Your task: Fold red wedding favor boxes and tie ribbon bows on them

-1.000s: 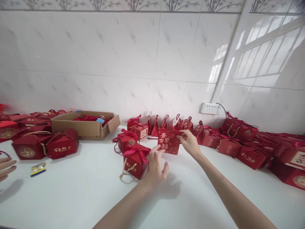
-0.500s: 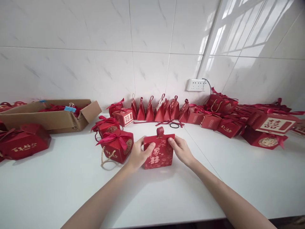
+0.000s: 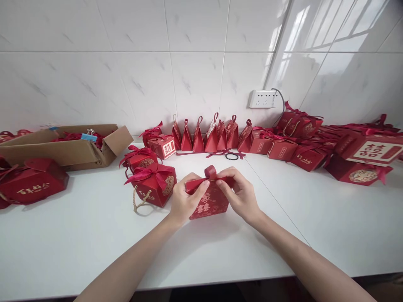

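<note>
A red gift box (image 3: 211,204) with pale lettering and a ribbon loop at its top stands on the white table in front of me. My left hand (image 3: 188,196) grips its upper left edge, thumb on the front face near the loop. On the other side my right hand (image 3: 238,193) pinches the upper right edge, its thumb close to the loop's base. The fingers behind the box are partly hidden. Just left of my left hand sits a red hexagonal box (image 3: 157,184) with a bow and a rope handle.
Several triangular red boxes (image 3: 198,140) line the wall, with a black ring (image 3: 232,157) before them. An open cardboard carton (image 3: 75,157) stands at left, beside a red box (image 3: 34,184). Stacked red boxes (image 3: 359,174) crowd the right. A power strip (image 3: 264,99) hangs on the wall.
Both hands have moved inward along the box's top edge, toward the loop. The top now tilts open toward me where before it stood flat. The view has shifted slightly.
</note>
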The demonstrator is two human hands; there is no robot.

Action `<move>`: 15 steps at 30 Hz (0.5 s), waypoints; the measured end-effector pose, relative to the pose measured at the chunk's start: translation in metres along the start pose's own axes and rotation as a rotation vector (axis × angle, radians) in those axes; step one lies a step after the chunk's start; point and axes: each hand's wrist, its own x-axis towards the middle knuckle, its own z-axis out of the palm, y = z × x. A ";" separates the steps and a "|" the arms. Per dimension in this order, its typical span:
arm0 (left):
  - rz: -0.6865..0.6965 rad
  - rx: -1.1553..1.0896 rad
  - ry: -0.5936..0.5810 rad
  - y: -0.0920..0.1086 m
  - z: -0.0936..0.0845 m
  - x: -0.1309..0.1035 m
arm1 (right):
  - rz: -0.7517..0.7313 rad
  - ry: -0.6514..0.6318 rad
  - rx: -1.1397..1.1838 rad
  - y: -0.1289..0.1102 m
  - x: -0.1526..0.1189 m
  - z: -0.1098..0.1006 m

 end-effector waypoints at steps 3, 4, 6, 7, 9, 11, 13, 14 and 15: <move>0.009 -0.040 -0.065 -0.001 -0.003 0.000 | 0.052 0.029 -0.021 0.001 0.000 0.004; 0.030 -0.061 -0.104 -0.001 -0.004 0.000 | 0.049 0.061 -0.058 0.003 0.000 0.005; 0.156 -0.072 -0.167 -0.005 -0.006 -0.001 | 0.017 0.173 -0.182 0.007 0.001 0.005; 0.256 -0.052 -0.185 -0.007 -0.006 -0.003 | -0.004 0.224 -0.254 0.009 0.001 0.003; 0.484 0.033 -0.198 -0.012 -0.003 -0.007 | -0.036 0.210 -0.317 0.011 0.003 -0.004; 0.654 0.155 -0.188 -0.016 0.002 -0.013 | -0.058 0.011 -0.191 0.010 0.005 -0.014; 0.717 0.300 -0.159 -0.017 0.008 -0.019 | -0.049 -0.227 0.025 0.008 0.007 -0.023; 0.719 0.369 -0.147 -0.017 0.010 -0.020 | -0.023 -0.305 0.104 0.007 0.008 -0.027; 0.712 0.428 -0.143 -0.016 0.010 -0.021 | 0.022 -0.336 0.144 0.006 0.009 -0.029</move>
